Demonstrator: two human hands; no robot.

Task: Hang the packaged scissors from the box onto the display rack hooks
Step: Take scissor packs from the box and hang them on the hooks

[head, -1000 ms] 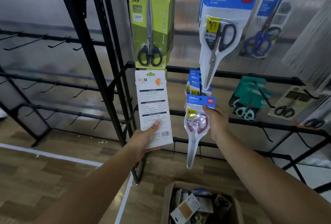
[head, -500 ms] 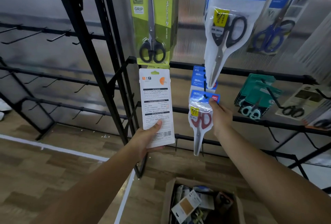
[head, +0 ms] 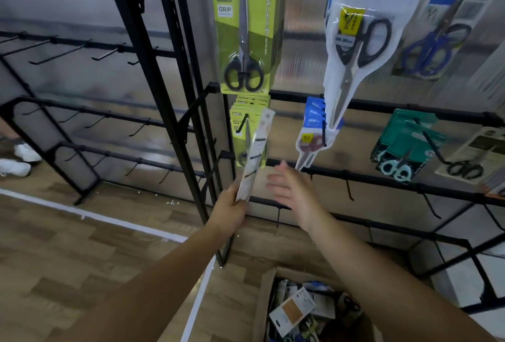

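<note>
My left hand (head: pixel 231 205) grips the bottom of a white carded scissors pack (head: pixel 255 154), turned nearly edge-on in front of a hook (head: pixel 243 124) holding several small green scissors packs (head: pixel 247 112). My right hand (head: pixel 291 187) is open, fingers spread, just below a clear pack of red-handled scissors (head: pixel 311 140) hanging with blue-topped packs on the middle rail. The cardboard box (head: pixel 266 300) with several more packs sits on the floor at the bottom.
The black display rack (head: pixel 175 62) carries large green (head: pixel 246 27), white-and-blue (head: pixel 355 40), blue-handled (head: pixel 434 46) and teal (head: pixel 404 150) scissors packs. Several bare hooks (head: pixel 106 53) line the left rails. White shoes (head: pixel 19 159) show at far left on the wood floor.
My right hand has let go of the red-handled pack, which now hangs on its hook, and has dropped lower. My left hand has rotated the white pack edge-on.
</note>
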